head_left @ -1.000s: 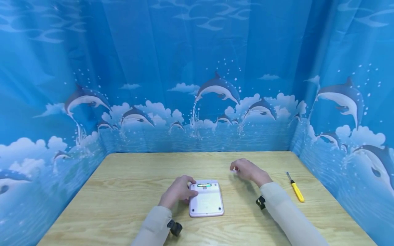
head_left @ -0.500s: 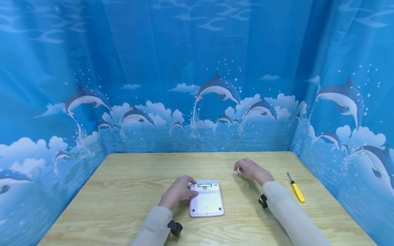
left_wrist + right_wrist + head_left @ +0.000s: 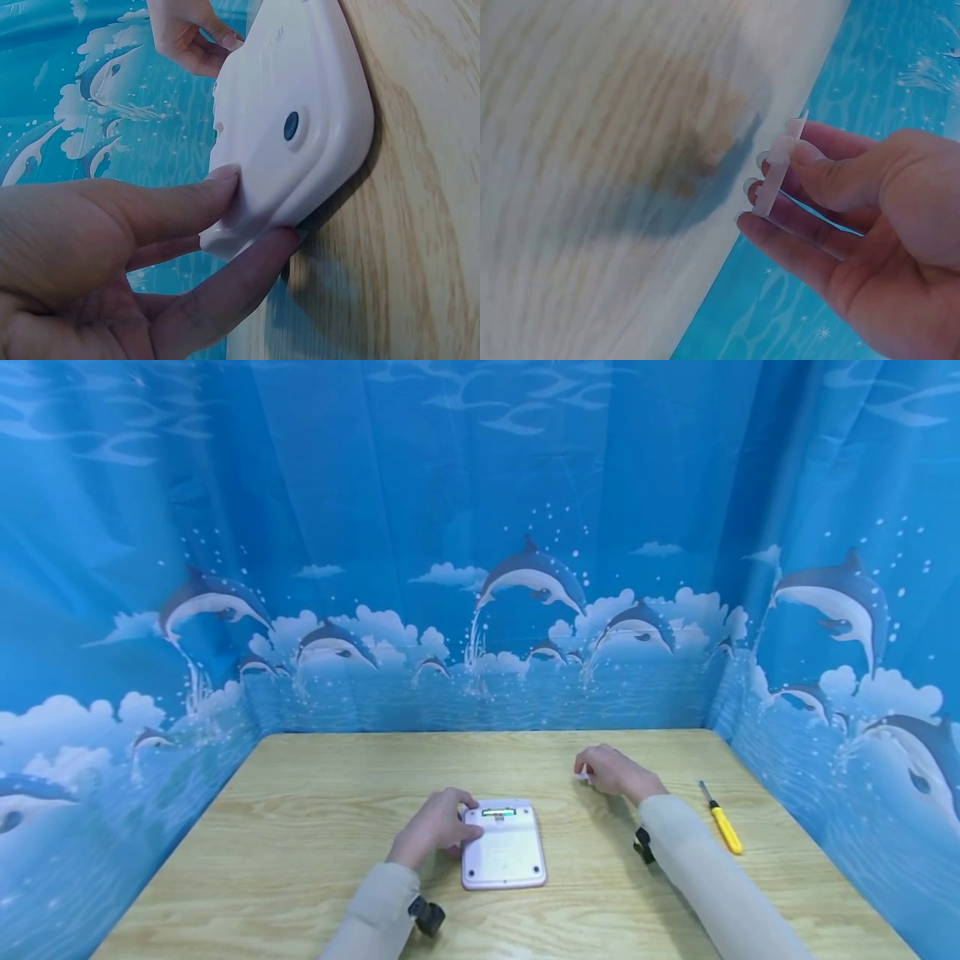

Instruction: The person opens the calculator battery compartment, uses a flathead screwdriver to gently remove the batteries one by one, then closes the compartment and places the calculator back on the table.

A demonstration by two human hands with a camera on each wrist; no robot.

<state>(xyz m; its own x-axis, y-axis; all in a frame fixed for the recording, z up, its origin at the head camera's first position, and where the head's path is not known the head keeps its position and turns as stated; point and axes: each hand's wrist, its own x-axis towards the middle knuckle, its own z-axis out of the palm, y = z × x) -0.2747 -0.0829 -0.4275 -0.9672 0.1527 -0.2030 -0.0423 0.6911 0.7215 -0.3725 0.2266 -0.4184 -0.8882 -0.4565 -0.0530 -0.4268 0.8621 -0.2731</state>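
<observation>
A pale pink, flat calculator-like device [image 3: 504, 856] lies back side up on the table, dark round dots near its corners. Its battery compartment [image 3: 498, 812] is uncovered at the far end, with something bright inside. My left hand [image 3: 435, 822] grips the device's left edge; in the left wrist view the thumb presses on the back while the fingers [image 3: 255, 266] sit along the side. Up and to the right, my right hand [image 3: 611, 773] pinches a small whitish battery cover [image 3: 776, 180] between thumb and fingers, above the table. The device's front face is hidden.
A screwdriver [image 3: 724, 828] with a yellow handle lies to the right of the right forearm. The wooden table [image 3: 315, 827] ends at a blue dolphin-print curtain [image 3: 375, 568] behind and on both sides.
My right hand has moved slightly to the right with the battery cover in its fingers. The left hand and the device have stayed where they were.
</observation>
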